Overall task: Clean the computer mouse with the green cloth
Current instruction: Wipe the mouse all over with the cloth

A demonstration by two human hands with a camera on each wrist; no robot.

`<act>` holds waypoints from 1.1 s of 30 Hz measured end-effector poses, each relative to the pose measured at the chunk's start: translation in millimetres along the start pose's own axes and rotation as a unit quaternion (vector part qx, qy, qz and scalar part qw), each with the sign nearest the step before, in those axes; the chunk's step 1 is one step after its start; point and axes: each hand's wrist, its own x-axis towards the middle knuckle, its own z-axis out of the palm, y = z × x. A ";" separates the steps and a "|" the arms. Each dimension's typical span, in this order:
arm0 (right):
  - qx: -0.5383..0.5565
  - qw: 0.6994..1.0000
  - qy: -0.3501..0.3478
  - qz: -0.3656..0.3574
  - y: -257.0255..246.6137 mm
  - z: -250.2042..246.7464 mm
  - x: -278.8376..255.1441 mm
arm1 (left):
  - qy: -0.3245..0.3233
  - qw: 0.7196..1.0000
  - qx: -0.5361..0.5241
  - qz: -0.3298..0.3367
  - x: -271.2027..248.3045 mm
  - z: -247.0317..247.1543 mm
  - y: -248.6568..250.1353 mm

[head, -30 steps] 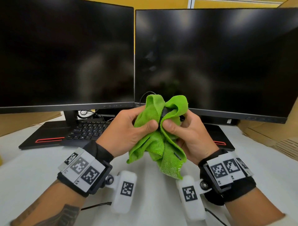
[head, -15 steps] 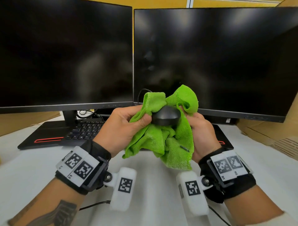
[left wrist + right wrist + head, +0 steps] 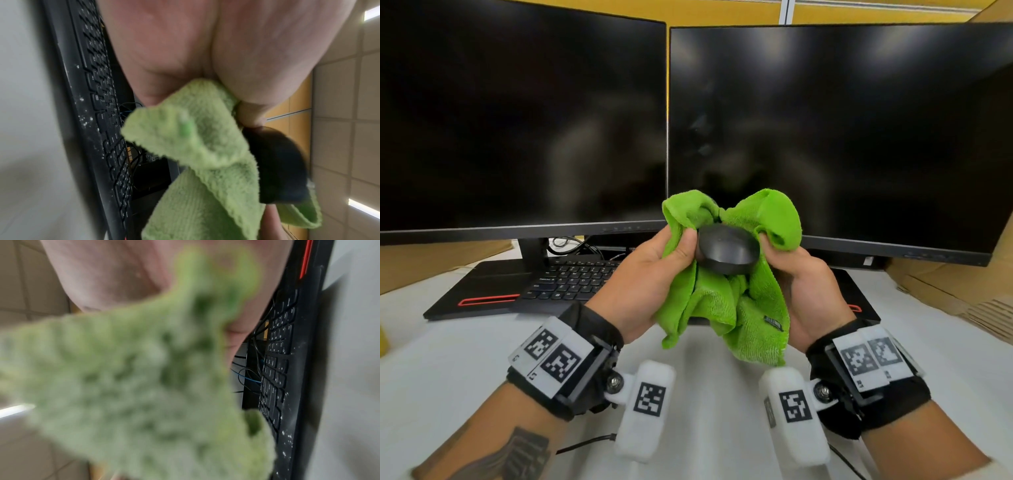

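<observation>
In the head view both hands are raised above a white desk [image 3: 441, 359], in front of two dark monitors, the left monitor [image 3: 524, 116] and the right monitor [image 3: 839, 130] standing side by side at the far edge; the black mouse [image 3: 727, 251] sits between the hands, nested in the green cloth [image 3: 722, 301], its rounded top bare and turned towards the camera; the left hand [image 3: 643, 284] curls round the left part of the cloth, thumb pressed against the left end of the mouse; the right hand [image 3: 808, 291] curls round the right part of the cloth, fingertips at the right end of the mouse; loose folds of cloth rise behind the mouse and hang down between the wrists; a black keyboard [image 3: 571, 279] lies on the desk behind the left hand, under the left monitor. In the left wrist view the palm fills the top, the cloth [image 3: 205, 162] is bunched under it, and the mouse [image 3: 277, 165] shows dark and blurred just right of the cloth, touching a fingertip; the keyboard [image 3: 98, 113] runs down the left side. In the right wrist view the cloth [image 3: 133, 378] is a blurred green mass covering most of the frame with the palm above it; the mouse is hidden there; the keyboard [image 3: 275, 369] lies at the right with cables [image 3: 246, 378] beside it.
</observation>
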 end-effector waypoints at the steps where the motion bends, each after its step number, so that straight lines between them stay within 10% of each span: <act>1: 0.003 1.000 -0.014 0.004 -0.5 0.6 -1.2 | 0.007 1.000 -0.005 -0.011 0.6 0.4 -0.2; 12: -0.123 0.992 0.001 0.001 7.4 -6.3 6.6 | 0.099 0.991 0.019 -0.093 9.6 -4.7 -2.9; 33: -0.173 0.984 0.035 0.024 10.5 0.6 0.8 | 0.021 0.987 0.133 -0.090 3.1 0.5 -11.2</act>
